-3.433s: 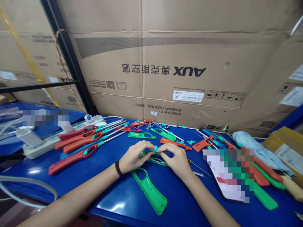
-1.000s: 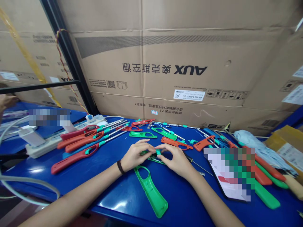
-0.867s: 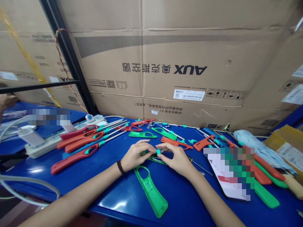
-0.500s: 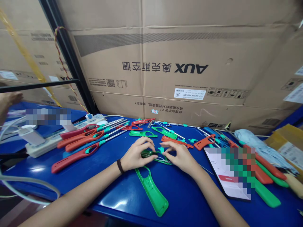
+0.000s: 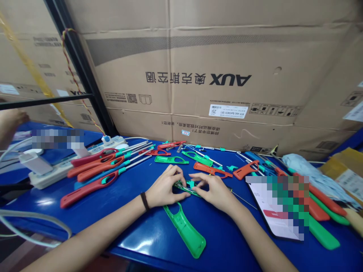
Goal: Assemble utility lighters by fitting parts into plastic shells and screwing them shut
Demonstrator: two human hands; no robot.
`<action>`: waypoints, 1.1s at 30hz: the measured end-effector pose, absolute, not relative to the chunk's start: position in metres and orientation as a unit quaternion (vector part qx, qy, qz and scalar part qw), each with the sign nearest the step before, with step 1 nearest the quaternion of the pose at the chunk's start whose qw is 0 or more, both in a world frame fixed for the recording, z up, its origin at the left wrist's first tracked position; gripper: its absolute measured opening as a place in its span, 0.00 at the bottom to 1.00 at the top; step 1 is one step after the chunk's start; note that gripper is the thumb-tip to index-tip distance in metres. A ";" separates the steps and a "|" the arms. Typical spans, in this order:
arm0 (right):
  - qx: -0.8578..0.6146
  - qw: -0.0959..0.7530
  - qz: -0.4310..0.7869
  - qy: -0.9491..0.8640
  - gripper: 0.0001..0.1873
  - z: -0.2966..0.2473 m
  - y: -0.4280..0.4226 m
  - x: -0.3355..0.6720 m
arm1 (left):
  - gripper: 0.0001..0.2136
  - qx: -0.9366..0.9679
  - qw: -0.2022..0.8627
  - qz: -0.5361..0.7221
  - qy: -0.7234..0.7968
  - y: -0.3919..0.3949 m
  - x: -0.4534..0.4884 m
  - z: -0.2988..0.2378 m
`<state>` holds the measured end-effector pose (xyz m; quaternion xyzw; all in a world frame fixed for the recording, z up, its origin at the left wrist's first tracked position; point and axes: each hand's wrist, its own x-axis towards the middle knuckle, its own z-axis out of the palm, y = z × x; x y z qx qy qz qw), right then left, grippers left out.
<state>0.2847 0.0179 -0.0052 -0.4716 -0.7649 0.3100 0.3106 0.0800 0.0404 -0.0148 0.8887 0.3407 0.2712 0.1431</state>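
Both my hands work over a green lighter casing half (image 5: 185, 187) with thin white wires and small parts in it. My left hand (image 5: 167, 186) grips the casing's left end between thumb and fingers. My right hand (image 5: 214, 192) is pinched at a small teal trigger (image 5: 191, 184) above the casing; its fingertips partly hide the contact. A metal rod (image 5: 245, 201) extends to the right from beneath my right hand. Closer to me, an empty green casing half (image 5: 188, 230) lies with its hollow side up.
Assembled lighters (image 5: 90, 189) lie on the left beside a white power strip (image 5: 45, 177). Farther back are loose casings (image 5: 170, 160). A phone (image 5: 275, 215) and more lighters (image 5: 323, 230) lie right. A cardboard box (image 5: 181, 49) stands behind; another person's hand (image 5: 14, 121) shows far left.
The casing's left end has turned in under my left fingers. My right hand has shifted slightly left and down, and the teal trigger sits lower, nearer the casing.
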 end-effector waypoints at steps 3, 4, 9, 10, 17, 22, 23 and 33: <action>-0.472 0.308 0.308 -0.767 0.20 -0.004 0.017 0.283 | 0.08 0.885 0.174 0.268 0.339 0.042 0.081 -0.017; -0.472 0.308 0.309 -0.766 0.20 -0.004 0.017 0.282 | 0.08 0.884 0.180 0.267 0.338 0.042 0.081 -0.018; -0.468 0.309 0.321 -0.763 0.20 -0.005 0.016 0.282 | 0.09 0.882 0.200 0.268 0.331 0.044 0.080 -0.019; -0.467 0.310 0.325 -0.762 0.20 -0.005 0.016 0.282 | 0.09 0.882 0.203 0.270 0.330 0.044 0.079 -0.019; -0.471 0.308 0.334 -0.756 0.21 -0.003 0.015 0.282 | 0.06 0.881 0.209 0.280 0.321 0.044 0.079 -0.019; -0.481 0.307 0.334 -0.750 0.20 -0.003 0.016 0.282 | 0.04 0.898 0.182 0.283 0.285 0.046 0.074 -0.016; -0.485 0.308 0.334 -0.747 0.21 -0.004 0.016 0.282 | 0.04 0.907 0.172 0.275 0.270 0.047 0.073 -0.015; -0.483 0.321 0.327 -0.746 0.22 0.000 0.015 0.281 | 0.11 0.965 0.032 0.183 0.186 0.049 0.062 -0.010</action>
